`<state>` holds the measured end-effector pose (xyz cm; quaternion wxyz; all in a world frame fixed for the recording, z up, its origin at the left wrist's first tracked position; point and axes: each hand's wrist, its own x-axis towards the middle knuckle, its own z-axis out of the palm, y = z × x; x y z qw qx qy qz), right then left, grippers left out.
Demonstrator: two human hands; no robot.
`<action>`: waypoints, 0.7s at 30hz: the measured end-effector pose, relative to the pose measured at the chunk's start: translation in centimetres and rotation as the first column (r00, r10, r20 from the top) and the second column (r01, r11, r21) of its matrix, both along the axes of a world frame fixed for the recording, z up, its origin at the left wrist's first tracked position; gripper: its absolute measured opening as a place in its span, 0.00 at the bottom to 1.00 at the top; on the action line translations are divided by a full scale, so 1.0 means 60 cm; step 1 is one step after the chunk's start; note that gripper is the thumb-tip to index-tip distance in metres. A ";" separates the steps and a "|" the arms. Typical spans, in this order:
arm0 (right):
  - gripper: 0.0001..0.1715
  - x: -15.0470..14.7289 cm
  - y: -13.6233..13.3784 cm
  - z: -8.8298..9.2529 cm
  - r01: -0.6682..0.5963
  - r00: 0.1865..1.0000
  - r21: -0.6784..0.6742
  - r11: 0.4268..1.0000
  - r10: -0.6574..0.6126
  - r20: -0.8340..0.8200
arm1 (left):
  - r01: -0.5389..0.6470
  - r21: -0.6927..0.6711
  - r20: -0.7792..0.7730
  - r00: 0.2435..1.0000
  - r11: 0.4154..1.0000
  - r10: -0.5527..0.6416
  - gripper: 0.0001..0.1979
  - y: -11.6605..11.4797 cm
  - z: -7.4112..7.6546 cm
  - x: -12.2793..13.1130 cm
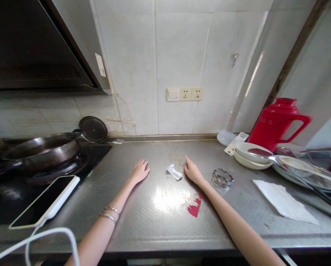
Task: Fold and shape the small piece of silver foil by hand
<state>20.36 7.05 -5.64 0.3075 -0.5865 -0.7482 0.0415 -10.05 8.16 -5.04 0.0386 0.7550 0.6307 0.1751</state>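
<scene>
My left hand [140, 171] lies flat on the steel counter [159, 225], fingers stretched forward and holding nothing. My right hand [192, 171] also rests palm down on the counter, fingers out and empty. Between the two hands, nearer the right one, lies a small crumpled white scrap of paper [174, 172]. A glass ashtray [222, 177] sits just right of my right hand. A red patch [195, 207] shows on the counter beside my right forearm. Two thin bracelets [110, 213] circle my left wrist.
A pan [43, 148] sits on the stove at left, with a phone [45, 201] and white cable [43, 238] in front. At right are stacked white bowls [251, 155], plates [306, 171], a white napkin [284, 201] and a red thermos jug [278, 123]. Wall sockets [185, 94] face me.
</scene>
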 end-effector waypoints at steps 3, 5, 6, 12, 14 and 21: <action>0.35 0.006 -0.022 0.042 0.005 0.989 0.080 0.997 0.007 -0.146 | 0.001 0.022 0.034 0.999 1.000 -0.002 0.20 -0.002 0.011 0.004; 0.35 0.018 -0.054 0.080 -0.007 0.961 0.178 0.984 0.056 -0.270 | 0.022 0.054 0.067 0.997 0.998 -0.026 0.20 -0.003 0.023 0.015; 0.35 0.028 -0.075 0.099 -0.015 0.950 0.219 0.976 0.082 -0.302 | 0.040 0.077 0.091 0.995 0.996 -0.047 0.21 -0.004 0.031 0.023; 0.38 0.163 -0.179 0.150 0.115 0.921 0.309 0.944 0.015 -0.389 | 0.274 0.134 0.303 0.904 0.952 -0.303 0.26 -0.016 0.080 0.133; 0.47 0.223 -0.191 0.140 0.082 0.908 0.228 0.970 0.022 -0.419 | 0.374 0.086 0.340 0.860 0.923 -0.380 0.30 -0.022 0.090 0.184; 0.60 0.327 -0.198 0.084 -0.009 0.961 -0.190 0.982 -0.044 -0.273 | 0.620 -0.079 0.411 0.734 0.781 -0.541 0.43 -0.032 0.069 0.353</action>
